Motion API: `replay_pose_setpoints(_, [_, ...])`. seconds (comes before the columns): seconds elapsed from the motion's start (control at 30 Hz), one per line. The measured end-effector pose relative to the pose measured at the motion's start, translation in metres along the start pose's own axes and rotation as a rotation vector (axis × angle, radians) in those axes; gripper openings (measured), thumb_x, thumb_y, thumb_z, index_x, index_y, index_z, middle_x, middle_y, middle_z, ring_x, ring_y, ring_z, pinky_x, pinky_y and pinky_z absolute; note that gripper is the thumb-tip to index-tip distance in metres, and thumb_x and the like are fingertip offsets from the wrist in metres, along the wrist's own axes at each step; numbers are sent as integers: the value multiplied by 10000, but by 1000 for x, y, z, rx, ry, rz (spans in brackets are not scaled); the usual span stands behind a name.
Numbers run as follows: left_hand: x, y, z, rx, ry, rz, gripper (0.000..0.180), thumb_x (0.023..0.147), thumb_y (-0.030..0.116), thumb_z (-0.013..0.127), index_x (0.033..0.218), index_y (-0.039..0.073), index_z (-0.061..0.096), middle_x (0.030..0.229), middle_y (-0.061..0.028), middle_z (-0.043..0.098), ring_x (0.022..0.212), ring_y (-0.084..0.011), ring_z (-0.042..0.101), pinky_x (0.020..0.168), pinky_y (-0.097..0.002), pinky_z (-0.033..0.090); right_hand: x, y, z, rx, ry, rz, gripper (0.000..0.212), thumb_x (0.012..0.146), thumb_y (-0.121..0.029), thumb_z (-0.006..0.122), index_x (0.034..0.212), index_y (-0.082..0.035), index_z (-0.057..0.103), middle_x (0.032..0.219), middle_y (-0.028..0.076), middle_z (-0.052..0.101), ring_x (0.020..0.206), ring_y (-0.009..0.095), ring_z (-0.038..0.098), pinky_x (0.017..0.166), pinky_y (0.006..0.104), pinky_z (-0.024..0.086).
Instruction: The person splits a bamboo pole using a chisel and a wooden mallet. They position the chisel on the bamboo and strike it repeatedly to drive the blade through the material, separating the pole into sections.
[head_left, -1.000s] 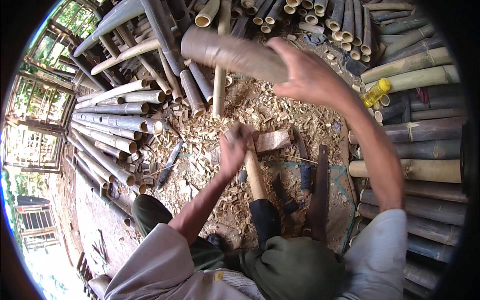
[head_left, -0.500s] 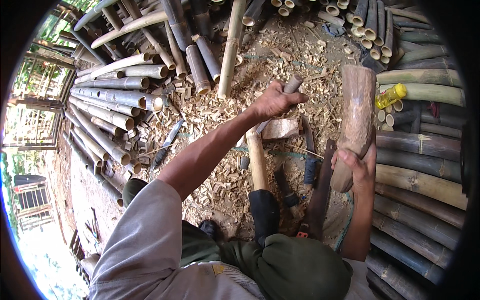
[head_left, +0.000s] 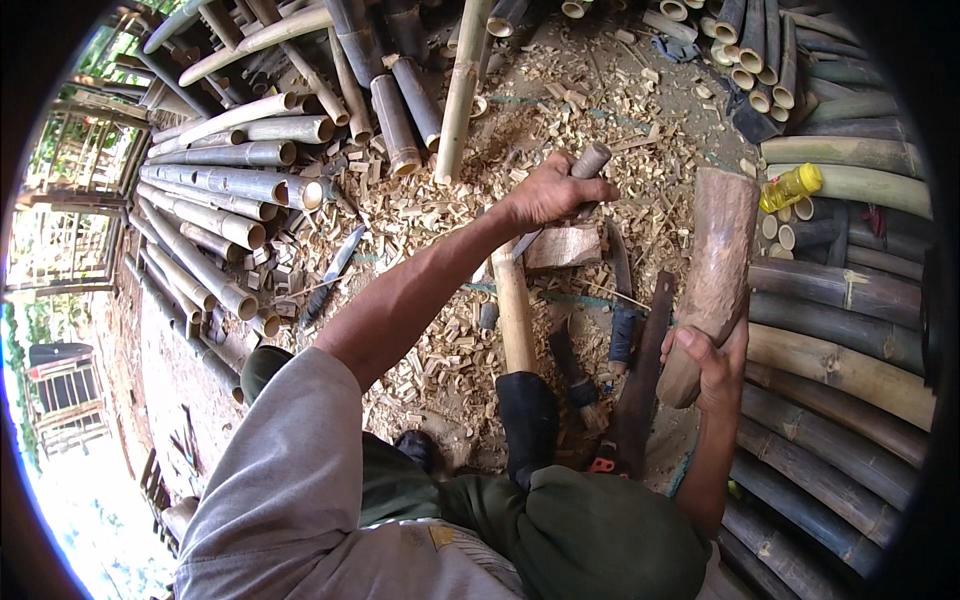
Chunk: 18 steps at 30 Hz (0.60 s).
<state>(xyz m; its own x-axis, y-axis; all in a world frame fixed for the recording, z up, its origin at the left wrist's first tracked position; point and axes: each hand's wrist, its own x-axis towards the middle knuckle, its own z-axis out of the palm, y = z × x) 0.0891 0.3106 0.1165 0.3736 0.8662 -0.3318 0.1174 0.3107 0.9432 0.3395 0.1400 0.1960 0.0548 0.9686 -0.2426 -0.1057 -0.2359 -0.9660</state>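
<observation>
My left hand [head_left: 555, 195] is closed around the handle of a chisel [head_left: 592, 160]. The chisel's blade slants down to the upper end of a pale wooden or bamboo pole [head_left: 514, 315], where the exact contact is hard to see. My right hand [head_left: 712, 362] grips the lower, narrower part of a thick wooden mallet [head_left: 722, 235], which stands nearly upright in the picture, to the right of the pole and apart from the chisel. A wood block [head_left: 563, 246] lies beside the pole's upper end. Something black, like a boot [head_left: 527, 425], covers the pole's lower part.
A saw [head_left: 640, 385] and knives with dark handles [head_left: 621, 335] lie right of the pole. Another knife [head_left: 345, 258] lies left among wood chips [head_left: 430, 345]. Bamboo poles [head_left: 225, 180] are stacked left, with more bamboo [head_left: 840, 365] and a yellow bottle [head_left: 792, 188] on the right.
The mallet has come down toward me a little with my right hand. My left hand and the chisel stay in nearly the same place.
</observation>
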Motion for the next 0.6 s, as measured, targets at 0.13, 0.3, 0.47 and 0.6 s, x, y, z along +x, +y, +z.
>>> replay_pose_setpoints(0.13, [-2, -6, -2, 89, 22, -9, 365, 810, 389, 819, 945, 72, 698, 739, -25, 575, 599, -113, 514, 563, -299, 434, 0, -4, 1, -38, 1, -9, 883, 718, -152, 797, 1456, -8, 334, 1038, 137, 600, 733, 201, 646, 623, 344, 582])
replay_pose_setpoints(0.3, [0, -32, -25, 366, -62, 298, 375, 877, 399, 771, 828, 32, 714, 690, -15, 573, 629, -114, 534, 604, -305, 444, 19, -89, -12, -281, 133, -306, 888, 763, -214, 741, 1505, 54, 332, 1219, 238, 604, 816, 260, 676, 684, 361, 582])
replay_pose_setpoints(0.47, [-3, -3, -5, 87, -89, 131, 328, 931, 369, 714, 895, 47, 763, 634, -10, 574, 580, -93, 490, 579, -310, 423, 94, -153, 19, 5, 765, -718, 460, 879, -257, 734, 1164, 68, 577, 969, 134, 685, 758, 223, 677, 665, 331, 556])
replay_pose_setpoints(0.6, [10, -17, -5, -33, -121, 471, 338, 956, 342, 668, 1157, 70, 659, 895, -37, 676, 723, -98, 583, 659, -352, 480, 114, -109, 76, -944, -234, -159, 903, 722, -187, 814, 1414, 122, 324, 1309, 292, 536, 1166, 332, 589, 1010, 387, 481])
